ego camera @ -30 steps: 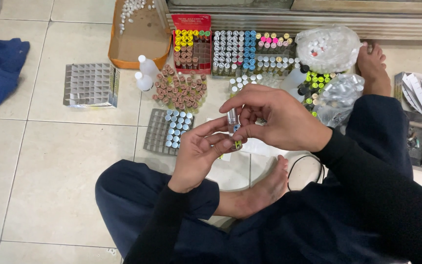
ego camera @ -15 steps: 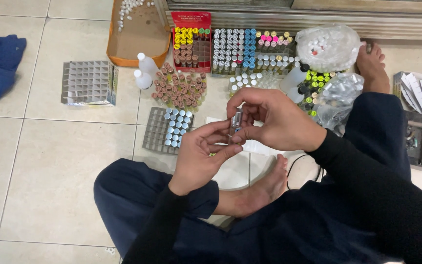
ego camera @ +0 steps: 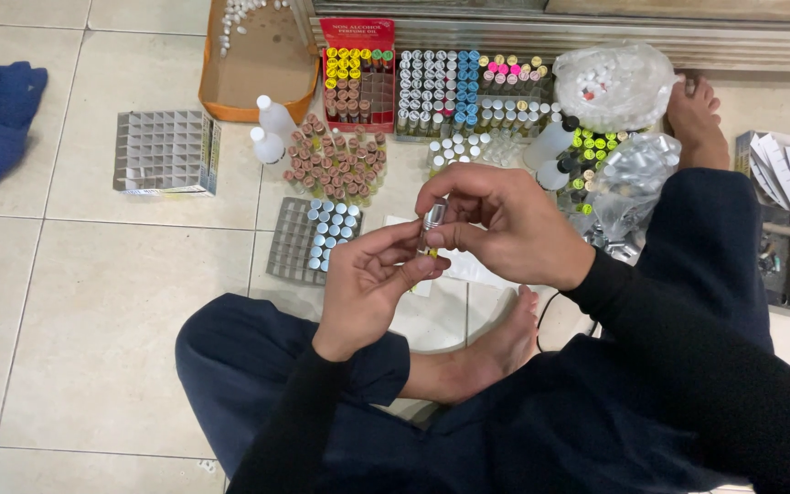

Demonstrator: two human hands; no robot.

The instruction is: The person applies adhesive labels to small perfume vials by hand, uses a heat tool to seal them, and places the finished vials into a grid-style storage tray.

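Centre of the frame: a small vial [ego camera: 432, 222] with a silver cap, held between both hands above the tiled floor [ego camera: 93, 302]. Its long axis runs nearly upright in the picture, tilted slightly to the right, the silver cap toward the top of the frame and the yellowish lower end toward the bottom. The right hand [ego camera: 505, 229] comes in from the right; its fingers [ego camera: 454, 178] curl over and close on the cap end. The left hand [ego camera: 372, 284] comes up from below; its fingers [ego camera: 395, 242] pinch the lower end of the vial.

Just left of the hands, a grey grid tray [ego camera: 299, 240] lies on the floor, partly filled with silver-capped vials. Above it, a cluster of brown-capped vials [ego camera: 336, 165] stands beside two white squeeze bottles [ego camera: 274, 133]. Upper centre: a red box [ego camera: 357, 78] of yellow-capped vials and a tray of blue- and silver-capped vials [ego camera: 439, 87]. Upper right: a clear bag of white caps [ego camera: 613, 84]. Upper left: an empty grid tray [ego camera: 165, 151] and an orange-edged cardboard tray [ego camera: 258, 59].
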